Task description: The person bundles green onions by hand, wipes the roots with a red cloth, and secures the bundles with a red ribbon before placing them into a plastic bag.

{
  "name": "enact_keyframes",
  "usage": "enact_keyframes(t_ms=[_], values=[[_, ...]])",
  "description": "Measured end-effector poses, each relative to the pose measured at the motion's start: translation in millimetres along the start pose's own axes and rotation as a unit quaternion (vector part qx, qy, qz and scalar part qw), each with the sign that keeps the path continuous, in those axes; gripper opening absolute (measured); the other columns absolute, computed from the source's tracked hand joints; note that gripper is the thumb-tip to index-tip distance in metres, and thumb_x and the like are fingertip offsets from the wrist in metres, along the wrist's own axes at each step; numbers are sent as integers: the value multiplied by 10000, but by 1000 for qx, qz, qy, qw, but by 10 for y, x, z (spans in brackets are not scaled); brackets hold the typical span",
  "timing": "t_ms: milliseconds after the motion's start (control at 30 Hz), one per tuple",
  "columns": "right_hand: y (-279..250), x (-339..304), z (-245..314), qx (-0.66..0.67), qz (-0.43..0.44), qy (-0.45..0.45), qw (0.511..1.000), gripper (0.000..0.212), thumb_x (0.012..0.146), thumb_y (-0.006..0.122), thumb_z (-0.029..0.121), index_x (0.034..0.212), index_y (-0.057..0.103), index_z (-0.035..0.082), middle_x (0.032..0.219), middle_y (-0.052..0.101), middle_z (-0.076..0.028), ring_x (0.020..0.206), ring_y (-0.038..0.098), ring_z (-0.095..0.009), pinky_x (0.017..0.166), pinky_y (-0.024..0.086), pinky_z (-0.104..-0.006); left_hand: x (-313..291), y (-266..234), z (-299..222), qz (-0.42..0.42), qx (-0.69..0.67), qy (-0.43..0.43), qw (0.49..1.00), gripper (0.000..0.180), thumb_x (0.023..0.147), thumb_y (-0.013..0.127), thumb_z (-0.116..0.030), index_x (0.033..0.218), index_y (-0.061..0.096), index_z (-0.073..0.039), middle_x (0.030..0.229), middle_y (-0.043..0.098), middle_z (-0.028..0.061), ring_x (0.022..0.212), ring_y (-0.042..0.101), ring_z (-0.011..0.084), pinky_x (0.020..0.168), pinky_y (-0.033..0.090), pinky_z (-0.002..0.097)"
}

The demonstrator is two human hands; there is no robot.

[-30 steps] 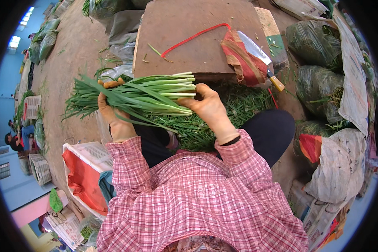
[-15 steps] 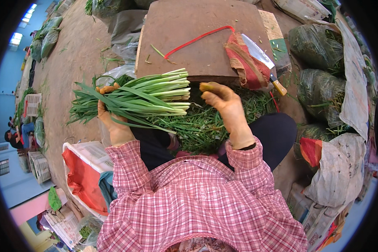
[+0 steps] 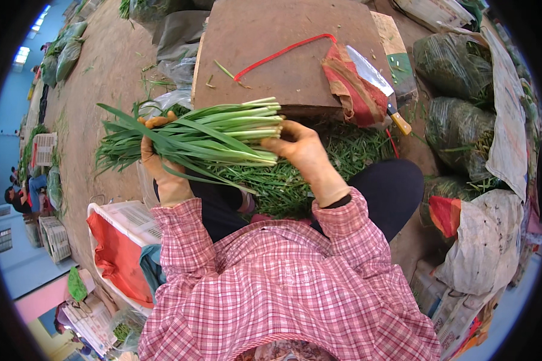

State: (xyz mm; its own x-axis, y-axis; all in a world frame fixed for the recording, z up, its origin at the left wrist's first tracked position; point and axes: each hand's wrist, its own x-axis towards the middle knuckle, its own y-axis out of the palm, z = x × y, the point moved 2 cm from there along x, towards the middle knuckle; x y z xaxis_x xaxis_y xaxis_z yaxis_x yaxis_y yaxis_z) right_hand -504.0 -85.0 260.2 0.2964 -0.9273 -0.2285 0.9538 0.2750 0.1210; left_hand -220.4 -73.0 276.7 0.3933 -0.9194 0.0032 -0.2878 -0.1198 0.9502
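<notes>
A bunch of garlic chives (image 3: 217,135), long flat green leaves with pale stem ends, lies sideways in front of me above my lap. My left hand (image 3: 162,153) is closed around its leafy part, thumb and fingers on opposite sides. At the pale ends on the right, my right hand (image 3: 304,153) curls its thumb and fingers onto the stems; some of its fingertips are hidden. Both hands look gloved, with stained fingertips. Beyond them, a brown board (image 3: 271,54) carries a red strip (image 3: 283,54), a red cloth (image 3: 355,90) and a wide knife (image 3: 370,72) with a wooden handle.
Loose green trimmings (image 3: 337,153) cover the floor between my knees. A white crate (image 3: 132,216) with red sheeting stands at my left. Wrapped bundles of greens (image 3: 454,63) line the right side, beside pale sacking (image 3: 488,240). Another person (image 3: 19,197) is far left.
My right hand has moved left onto the pale stem ends; it was apart from them before. The left hand keeps its hold, and the bunch has shifted slightly.
</notes>
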Motion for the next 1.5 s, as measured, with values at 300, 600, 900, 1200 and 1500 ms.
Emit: enact_keyframes(t_ms=[300, 600, 900, 1200, 1500], values=[[-511, -33, -182, 181, -133, 25, 974, 161, 915, 634, 117, 962, 688, -26, 869, 705, -87, 711, 634, -130, 632, 501, -251, -31, -78, -107, 21, 149, 40, 988, 198, 926, 564, -110, 1089, 656, -43, 1019, 685, 97, 978, 651, 230, 1046, 449, 422], [57, 39, -120, -26, 18, 41, 999, 324, 801, 722, 113, 1105, 672, 13, 994, 719, -100, 865, 655, -153, 794, 504, -297, -71, -23, 76, 24, 143, 57, 988, 240, 924, 557, -84, 1150, 619, -32, 1017, 677, 110, 922, 655, 246, 1016, 473, 427], [-500, -72, -105, 108, -157, 65, 979, 198, 871, 654, 42, 1039, 660, -62, 850, 708, -122, 642, 655, -140, 632, 531, -258, 54, 13, -234, 33, -101, 6, 994, 261, 823, 597, 0, 1075, 624, -61, 888, 611, 47, 835, 602, 203, 1015, 425, 416], [-1266, 691, 215, -631, -303, -52, 712, 418, 802, 720, 358, 1107, 657, 78, 1048, 659, -175, 995, 640, -350, 836, 514, -449, 134, 44, -60, 24, -47, 13, 999, 196, 814, 640, -15, 1003, 654, -64, 908, 658, 66, 876, 625, 208, 1037, 429, 436], [-638, 85, 541, 16, -50, -100, 994, 380, 849, 720, 155, 1163, 613, -31, 1037, 672, -107, 962, 630, -169, 841, 515, -291, 244, 56, 237, 6, -47, 42, 998, 87, 829, 647, -22, 915, 656, -38, 857, 671, 89, 859, 647, 215, 1012, 461, 441]])
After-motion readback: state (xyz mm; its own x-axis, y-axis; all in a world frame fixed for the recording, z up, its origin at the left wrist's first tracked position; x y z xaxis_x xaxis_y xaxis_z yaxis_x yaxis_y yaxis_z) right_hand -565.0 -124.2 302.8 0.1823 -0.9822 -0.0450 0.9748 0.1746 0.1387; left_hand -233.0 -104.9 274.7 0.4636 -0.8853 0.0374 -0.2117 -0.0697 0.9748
